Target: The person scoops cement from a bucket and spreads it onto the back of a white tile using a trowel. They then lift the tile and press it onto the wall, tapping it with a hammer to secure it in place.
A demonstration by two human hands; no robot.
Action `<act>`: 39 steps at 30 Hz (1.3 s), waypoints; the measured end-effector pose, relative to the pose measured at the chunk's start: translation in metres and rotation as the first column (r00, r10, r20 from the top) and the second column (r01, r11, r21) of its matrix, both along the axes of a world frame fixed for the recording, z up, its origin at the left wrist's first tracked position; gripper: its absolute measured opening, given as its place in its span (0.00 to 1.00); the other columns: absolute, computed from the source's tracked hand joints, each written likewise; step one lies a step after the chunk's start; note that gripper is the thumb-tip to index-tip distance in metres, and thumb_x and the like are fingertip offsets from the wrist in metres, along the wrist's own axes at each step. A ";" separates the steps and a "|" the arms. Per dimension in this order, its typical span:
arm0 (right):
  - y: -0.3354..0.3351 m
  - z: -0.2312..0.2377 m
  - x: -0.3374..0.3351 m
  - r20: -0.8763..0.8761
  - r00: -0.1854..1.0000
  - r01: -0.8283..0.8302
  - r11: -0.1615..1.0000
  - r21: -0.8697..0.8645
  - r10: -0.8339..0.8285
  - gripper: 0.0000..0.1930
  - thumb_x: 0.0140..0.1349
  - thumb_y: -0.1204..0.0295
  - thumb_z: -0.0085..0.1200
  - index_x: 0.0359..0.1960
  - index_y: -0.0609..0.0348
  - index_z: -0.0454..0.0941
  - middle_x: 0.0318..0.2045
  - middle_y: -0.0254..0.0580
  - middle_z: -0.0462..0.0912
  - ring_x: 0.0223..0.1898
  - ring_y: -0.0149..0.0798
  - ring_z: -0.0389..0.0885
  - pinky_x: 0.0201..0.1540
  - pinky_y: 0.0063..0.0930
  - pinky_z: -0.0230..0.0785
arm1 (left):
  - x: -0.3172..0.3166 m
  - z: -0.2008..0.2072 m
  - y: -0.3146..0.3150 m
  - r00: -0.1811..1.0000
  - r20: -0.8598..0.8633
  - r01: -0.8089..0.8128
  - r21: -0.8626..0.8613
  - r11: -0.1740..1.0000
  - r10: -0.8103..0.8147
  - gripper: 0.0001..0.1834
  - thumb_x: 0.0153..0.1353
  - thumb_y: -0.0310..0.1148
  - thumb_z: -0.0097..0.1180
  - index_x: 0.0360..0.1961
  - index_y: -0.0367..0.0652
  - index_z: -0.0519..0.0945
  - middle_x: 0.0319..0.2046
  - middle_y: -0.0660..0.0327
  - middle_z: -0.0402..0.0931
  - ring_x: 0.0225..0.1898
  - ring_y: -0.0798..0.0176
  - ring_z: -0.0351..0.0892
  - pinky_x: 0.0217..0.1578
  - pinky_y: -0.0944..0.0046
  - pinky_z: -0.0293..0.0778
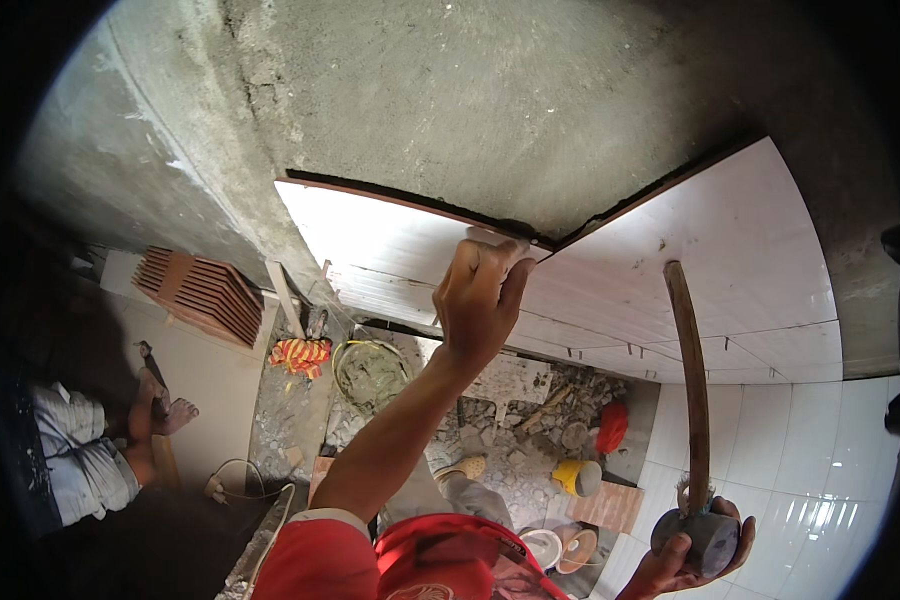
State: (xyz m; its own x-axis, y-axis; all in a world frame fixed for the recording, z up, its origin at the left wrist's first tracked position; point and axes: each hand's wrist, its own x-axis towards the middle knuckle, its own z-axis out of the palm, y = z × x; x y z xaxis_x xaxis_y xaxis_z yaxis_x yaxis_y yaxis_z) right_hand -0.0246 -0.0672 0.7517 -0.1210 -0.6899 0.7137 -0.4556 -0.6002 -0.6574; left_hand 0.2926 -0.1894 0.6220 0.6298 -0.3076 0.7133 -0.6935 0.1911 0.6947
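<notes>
My left hand point(480, 290) is raised to the top edge of a white wall tile point(370, 215), close to the inner corner. Its fingers are pinched together there, and whatever lies between them is too small to make out. Low on the right, my right hand point(705, 555) grips a rubber mallet by its dark grey head point(698, 540). The mallet's wooden handle point(688, 370) points upward, its end in front of another white wall tile point(760, 260) on the adjoining wall. A dark gap shows behind the upper edges of both tiles.
Bare cement wall point(450, 90) rises above the tiles. Below are a tub of mortar point(370, 375), rubble point(530, 425), a yellow container point(577, 478) and a red bag point(612, 428). Stacked tiles point(198, 295) stand at left, near another person in pale shorts point(85, 450).
</notes>
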 end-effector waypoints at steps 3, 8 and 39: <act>0.001 0.004 0.003 0.028 0.999 0.024 0.998 0.056 -0.025 0.54 0.53 0.61 0.76 0.73 0.59 0.47 0.50 0.60 0.78 0.40 0.50 0.81 0.37 0.43 0.82 | 0.008 0.006 0.007 0.999 0.039 0.027 0.027 0.999 -0.028 0.12 0.56 0.28 0.74 0.41 0.47 0.87 0.31 0.63 0.75 0.25 0.67 0.75 0.22 0.67 0.71; 0.003 0.011 0.006 -0.056 0.993 0.106 0.994 0.040 -0.104 0.54 0.53 0.53 0.74 0.73 0.57 0.49 0.51 0.59 0.76 0.41 0.52 0.81 0.37 0.47 0.84 | 0.005 0.019 0.005 0.986 -0.020 0.168 0.161 0.972 -0.167 0.14 0.57 0.29 0.72 0.45 0.48 0.86 0.33 0.63 0.82 0.25 0.65 0.81 0.25 0.63 0.77; 0.019 -0.018 0.009 -0.074 0.994 0.092 0.991 0.098 -0.085 0.52 0.55 0.51 0.71 0.72 0.61 0.50 0.51 0.54 0.74 0.49 0.45 0.76 0.51 0.39 0.73 | 0.013 0.062 -0.010 0.939 0.181 0.147 0.553 0.820 -0.291 0.10 0.59 0.40 0.69 0.36 0.47 0.88 0.30 0.61 0.81 0.27 0.58 0.82 0.29 0.57 0.75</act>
State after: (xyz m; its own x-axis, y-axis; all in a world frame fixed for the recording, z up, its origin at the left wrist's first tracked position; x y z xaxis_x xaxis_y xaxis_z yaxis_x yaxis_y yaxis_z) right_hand -0.0157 -0.0487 0.7341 -0.1374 -0.7474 0.6500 -0.5508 -0.4877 -0.6773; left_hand 0.3056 -0.1997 0.6845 0.3256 -0.7870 0.5240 -0.8385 0.0158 0.5447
